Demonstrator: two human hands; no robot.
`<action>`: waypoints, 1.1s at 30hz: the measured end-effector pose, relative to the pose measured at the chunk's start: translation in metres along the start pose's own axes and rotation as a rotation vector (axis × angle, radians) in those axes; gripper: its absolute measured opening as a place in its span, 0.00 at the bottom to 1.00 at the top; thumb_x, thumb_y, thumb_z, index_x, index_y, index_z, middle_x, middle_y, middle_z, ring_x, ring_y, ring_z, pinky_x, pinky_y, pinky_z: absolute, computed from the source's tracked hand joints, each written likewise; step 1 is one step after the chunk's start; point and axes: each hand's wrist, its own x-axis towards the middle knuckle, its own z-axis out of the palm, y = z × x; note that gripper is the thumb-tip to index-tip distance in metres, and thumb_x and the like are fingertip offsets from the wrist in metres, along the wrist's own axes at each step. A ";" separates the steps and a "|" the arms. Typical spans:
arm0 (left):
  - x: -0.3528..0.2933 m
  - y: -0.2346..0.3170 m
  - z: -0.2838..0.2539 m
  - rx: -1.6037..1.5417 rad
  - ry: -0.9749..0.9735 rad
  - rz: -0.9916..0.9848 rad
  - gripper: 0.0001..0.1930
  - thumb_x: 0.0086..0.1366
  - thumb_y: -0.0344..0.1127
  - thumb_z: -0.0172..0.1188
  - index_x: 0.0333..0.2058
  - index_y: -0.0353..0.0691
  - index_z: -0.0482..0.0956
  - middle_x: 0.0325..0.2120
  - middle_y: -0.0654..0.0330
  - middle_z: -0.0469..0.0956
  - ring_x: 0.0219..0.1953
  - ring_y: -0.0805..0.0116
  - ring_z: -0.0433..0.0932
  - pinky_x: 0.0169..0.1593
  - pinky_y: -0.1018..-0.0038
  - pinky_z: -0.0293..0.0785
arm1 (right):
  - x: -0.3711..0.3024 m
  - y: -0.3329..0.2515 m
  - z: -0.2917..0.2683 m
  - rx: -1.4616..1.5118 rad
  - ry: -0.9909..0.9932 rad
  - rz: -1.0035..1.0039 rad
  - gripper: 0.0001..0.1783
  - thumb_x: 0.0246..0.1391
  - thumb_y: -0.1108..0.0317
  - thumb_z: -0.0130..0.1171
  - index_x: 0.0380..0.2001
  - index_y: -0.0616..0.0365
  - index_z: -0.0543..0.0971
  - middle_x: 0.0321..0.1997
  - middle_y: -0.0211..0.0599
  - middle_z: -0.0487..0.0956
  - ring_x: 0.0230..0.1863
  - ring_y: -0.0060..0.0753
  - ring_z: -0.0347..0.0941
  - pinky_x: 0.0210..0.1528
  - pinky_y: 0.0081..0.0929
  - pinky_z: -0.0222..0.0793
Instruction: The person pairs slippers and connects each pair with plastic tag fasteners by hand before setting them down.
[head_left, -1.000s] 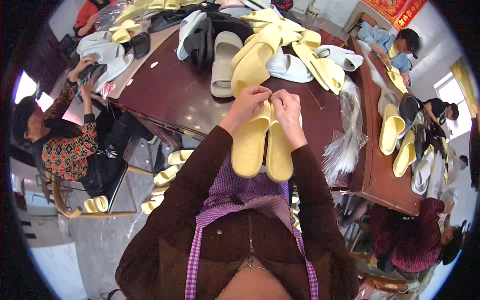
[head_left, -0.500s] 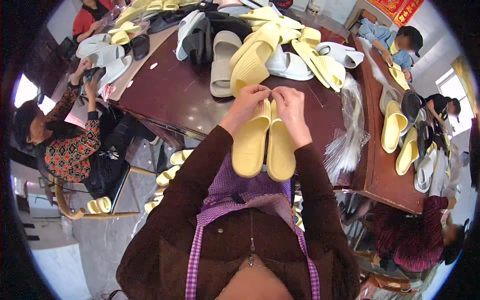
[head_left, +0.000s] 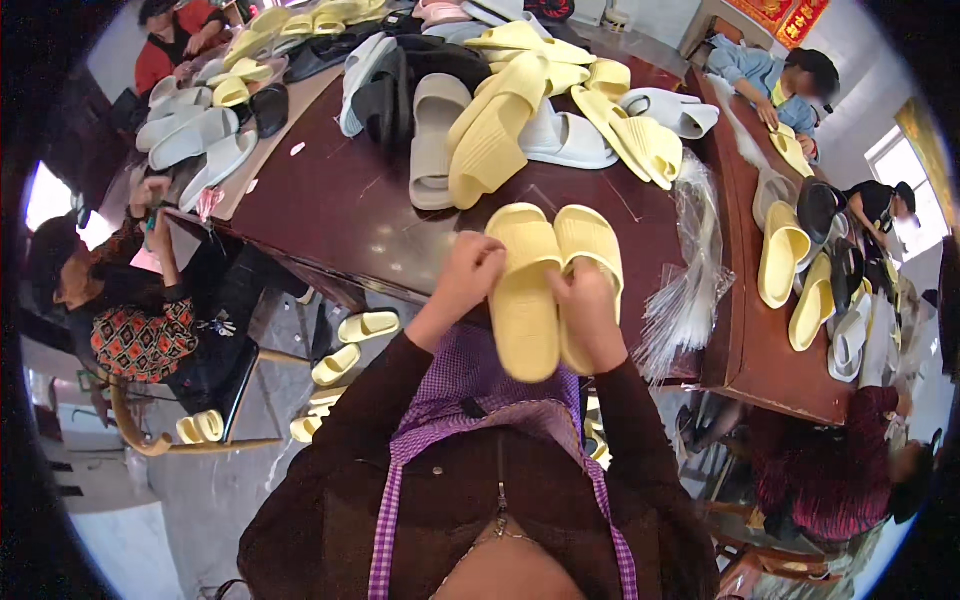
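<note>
A pair of yellow slide slippers, a left slipper (head_left: 527, 325) and a right slipper (head_left: 588, 232), is held side by side in front of my apron, toes pointing away from me. My right hand (head_left: 592, 318) grips the pair from the right, its fingers in the right slipper's opening and its thumb near the left slipper's inner edge. Beside the left slipper's strap, my left hand (head_left: 468, 276) has its fingers curled together; whatever they pinch, if anything, is too small to make out.
Yellow, grey, white and black slippers (head_left: 490, 130) are heaped on the dark red table (head_left: 340, 200). A bundle of clear plastic strips (head_left: 690, 290) hangs at its right edge. Co-workers sit left and right; more yellow slippers (head_left: 335, 364) lie on the floor at left.
My hands have parted from their meeting point above the toes. The left moved to the left slipper's outer side, the right down onto the pair. The slipper toes now show uncovered.
</note>
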 end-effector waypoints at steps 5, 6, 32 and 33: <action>0.029 0.005 -0.019 -0.316 -0.064 -0.262 0.12 0.58 0.31 0.55 0.39 0.32 0.73 0.35 0.55 0.73 0.36 0.67 0.74 0.41 0.74 0.69 | -0.004 0.005 -0.021 -0.091 0.164 0.010 0.11 0.48 0.68 0.56 0.23 0.67 0.70 0.19 0.51 0.73 0.20 0.44 0.70 0.23 0.39 0.63; 0.039 0.005 -0.027 -0.173 0.100 -0.237 0.14 0.56 0.34 0.57 0.40 0.31 0.73 0.34 0.54 0.74 0.36 0.64 0.74 0.41 0.73 0.69 | -0.003 0.001 -0.040 -0.153 0.206 -0.048 0.10 0.47 0.69 0.57 0.24 0.66 0.71 0.18 0.49 0.73 0.18 0.40 0.70 0.21 0.36 0.64; 0.008 0.025 -0.067 -0.797 -0.247 -0.523 0.18 0.56 0.30 0.55 0.46 0.33 0.71 0.37 0.62 0.76 0.37 0.74 0.74 0.40 0.78 0.70 | 0.017 0.017 -0.146 0.591 0.331 0.000 0.16 0.57 0.63 0.52 0.46 0.60 0.73 0.38 0.34 0.76 0.29 0.19 0.71 0.31 0.16 0.66; 0.002 0.028 -0.065 -0.800 -0.259 -0.537 0.18 0.56 0.30 0.55 0.46 0.33 0.71 0.37 0.62 0.76 0.37 0.74 0.74 0.40 0.78 0.70 | 0.014 0.013 -0.141 0.731 0.400 0.014 0.17 0.57 0.63 0.52 0.45 0.61 0.72 0.38 0.35 0.77 0.29 0.19 0.71 0.30 0.16 0.66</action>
